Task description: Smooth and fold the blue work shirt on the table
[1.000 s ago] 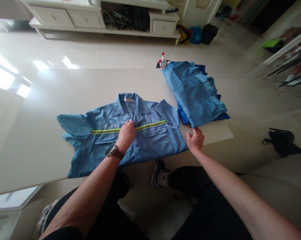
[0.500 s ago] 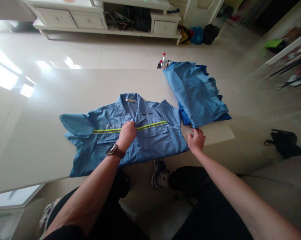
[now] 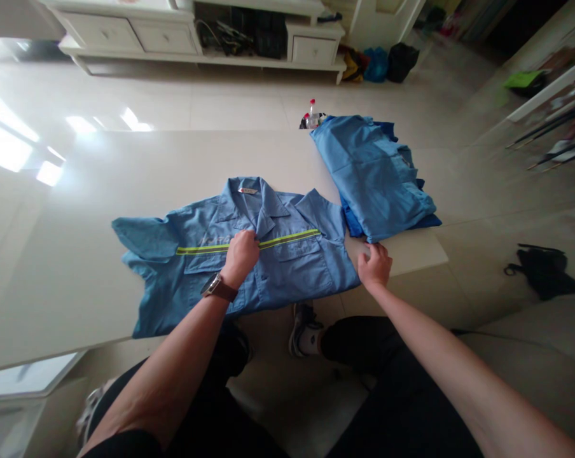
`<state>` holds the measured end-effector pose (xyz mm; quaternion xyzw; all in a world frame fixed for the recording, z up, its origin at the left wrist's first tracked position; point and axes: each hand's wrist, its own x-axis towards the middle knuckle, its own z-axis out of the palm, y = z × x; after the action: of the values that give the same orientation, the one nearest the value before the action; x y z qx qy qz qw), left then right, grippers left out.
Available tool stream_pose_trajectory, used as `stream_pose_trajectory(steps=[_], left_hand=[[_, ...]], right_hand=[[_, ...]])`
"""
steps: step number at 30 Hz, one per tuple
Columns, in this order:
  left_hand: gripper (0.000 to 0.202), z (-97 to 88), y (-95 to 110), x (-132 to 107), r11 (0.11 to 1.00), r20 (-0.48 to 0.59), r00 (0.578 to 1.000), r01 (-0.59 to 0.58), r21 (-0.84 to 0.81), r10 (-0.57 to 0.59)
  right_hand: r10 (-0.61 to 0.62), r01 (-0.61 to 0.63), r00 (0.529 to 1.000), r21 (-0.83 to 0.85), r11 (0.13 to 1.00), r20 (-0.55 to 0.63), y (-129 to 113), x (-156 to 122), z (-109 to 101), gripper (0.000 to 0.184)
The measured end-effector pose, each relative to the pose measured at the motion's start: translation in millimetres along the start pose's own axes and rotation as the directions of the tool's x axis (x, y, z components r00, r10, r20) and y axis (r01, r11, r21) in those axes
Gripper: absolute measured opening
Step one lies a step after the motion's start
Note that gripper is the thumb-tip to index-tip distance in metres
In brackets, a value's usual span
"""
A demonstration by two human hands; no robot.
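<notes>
A light blue short-sleeved work shirt (image 3: 297,267) lies front up on the table, its collar away from me and a yellow-green and grey stripe across the chest. My left hand (image 3: 241,256), with a watch on the wrist, is closed on the shirt's front opening just below the collar. My right hand (image 3: 374,264) rests at the table's near edge, its fingers loosely bent and the thumb apart. Its fingertips reach the near corner of a stack of folded blue clothes (image 3: 373,178); no cloth shows between them. The shirt's lower part is folded under or hidden.
The pale table (image 3: 77,273) extends left beyond the shirt. Bottles with red caps (image 3: 312,114) show past its far edge. A white TV cabinet (image 3: 168,41) stands across the floor, with bags (image 3: 402,63) beside it. A black bag (image 3: 542,270) lies at right.
Both hands and the clothes keep their places. The whole view has shifted very slightly.
</notes>
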<state>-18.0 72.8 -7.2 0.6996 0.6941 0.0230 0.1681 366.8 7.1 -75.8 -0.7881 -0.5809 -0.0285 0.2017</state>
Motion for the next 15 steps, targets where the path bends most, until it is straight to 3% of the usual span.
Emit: stream_pose_trajectory(steps=[15], left_hand=[[0.022,2.8,-0.1,0.9,1.0,-0.029,1.0,-0.005,-0.03,0.004]], right_hand=[[0.002,-0.002,1.0,0.018,1.0,0.01,0.4,0.3,0.2,0.04]])
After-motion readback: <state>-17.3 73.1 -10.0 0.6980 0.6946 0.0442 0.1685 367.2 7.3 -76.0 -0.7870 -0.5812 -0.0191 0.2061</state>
